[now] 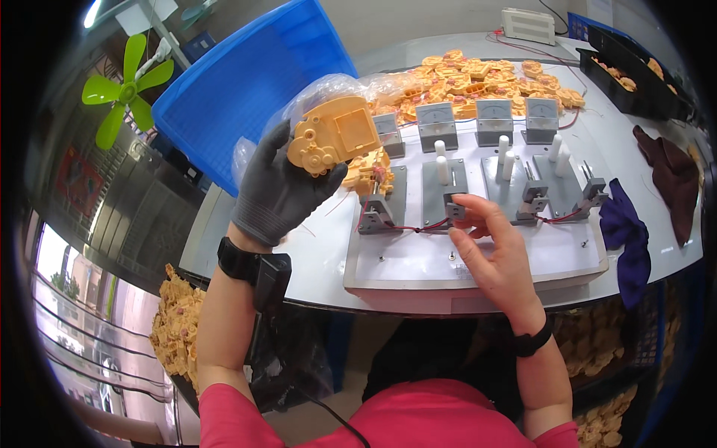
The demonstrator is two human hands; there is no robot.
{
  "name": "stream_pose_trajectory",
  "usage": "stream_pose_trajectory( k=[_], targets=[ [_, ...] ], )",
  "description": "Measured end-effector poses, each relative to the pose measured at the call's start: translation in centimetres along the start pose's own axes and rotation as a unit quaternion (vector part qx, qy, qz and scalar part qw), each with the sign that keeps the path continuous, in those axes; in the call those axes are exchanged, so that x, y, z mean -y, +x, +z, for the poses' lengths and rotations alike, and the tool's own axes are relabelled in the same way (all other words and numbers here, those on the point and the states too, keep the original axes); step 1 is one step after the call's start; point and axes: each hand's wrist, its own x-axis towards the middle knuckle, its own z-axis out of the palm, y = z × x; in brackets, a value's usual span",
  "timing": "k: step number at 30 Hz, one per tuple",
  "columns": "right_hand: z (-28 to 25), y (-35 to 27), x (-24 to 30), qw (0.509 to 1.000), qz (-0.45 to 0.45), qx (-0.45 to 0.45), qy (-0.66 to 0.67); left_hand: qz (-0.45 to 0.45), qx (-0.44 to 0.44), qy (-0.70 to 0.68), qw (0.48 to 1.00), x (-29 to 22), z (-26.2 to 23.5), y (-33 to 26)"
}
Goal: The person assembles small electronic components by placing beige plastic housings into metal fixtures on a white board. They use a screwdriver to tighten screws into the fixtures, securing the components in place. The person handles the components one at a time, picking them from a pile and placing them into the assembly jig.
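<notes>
My left hand (280, 183), in a dark grey glove, is closed on a yellow-orange plastic housing (336, 134) with round gear-like bosses and a square recess. It holds the housing raised, left of a row of test stations. Over the white test board (478, 257), my bare right hand (493, 250) has its thumb and index finger apart. The index fingertip meets a small grey clamp block (454, 207) at the second station; the thumb tip is just below the block. Another yellow-orange housing (371, 173) sits at the leftmost station, partly behind its clamp.
Analog meters (436, 123) stand behind the stations, which carry white pegs (442, 170). Beyond lies a heap of yellow-orange parts (478, 78). A blue crate (239, 89) tilts at left, near a green fan (128, 92). Black bins (635, 82) and a purple cloth (626, 231) are at right.
</notes>
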Motion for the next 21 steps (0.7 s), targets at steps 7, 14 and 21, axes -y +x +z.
stream_pose_trajectory(
  k=[7, 14, 21],
  targets=[
    [-0.4, 0.3, 0.4, 1.000, -0.001, 0.011, 0.007, -0.046, 0.030, 0.033, 0.998, -0.3, 0.8, 2.7],
    [-0.6, 0.2, 0.6, 0.998, -0.015, 0.030, 0.044, 0.117, 0.070, 0.622, 0.771, -0.1, -0.3, 3.7],
    [-0.7, 0.2, 0.3, 0.997, -0.048, 0.022, 0.061, 0.209, 0.155, 0.797, 0.545, -1.2, 0.7, 6.6]
  ],
)
